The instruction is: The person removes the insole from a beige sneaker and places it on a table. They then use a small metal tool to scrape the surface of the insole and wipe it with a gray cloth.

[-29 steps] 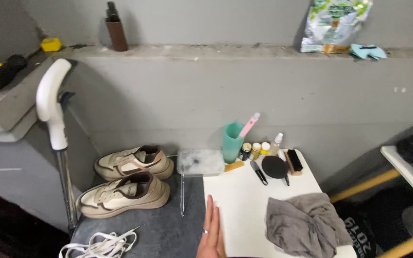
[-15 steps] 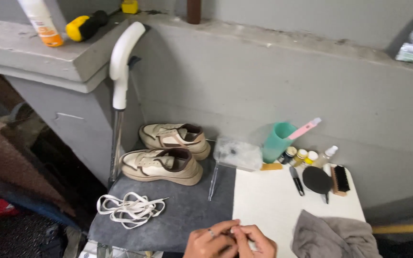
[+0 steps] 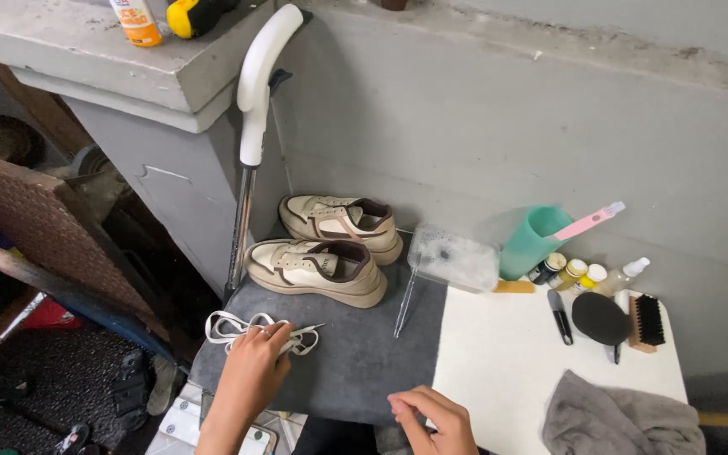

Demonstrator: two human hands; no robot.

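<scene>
My left hand rests on a bundle of white shoelaces lying on a dark grey mat; its fingers curl over the laces. My right hand hovers low at the mat's front edge, fingers loosely bent, holding nothing. A pair of cream and brown sneakers without laces lies on the mat behind the laces, the second shoe further back by the wall.
A white board carries a grey cloth, black brushes, small paint bottles, a teal cup and a clear plastic box. A crutch leans on the concrete ledge.
The view swung left and down. My hands, together at the front half a second ago, have parted; the left one reached to the laces.
</scene>
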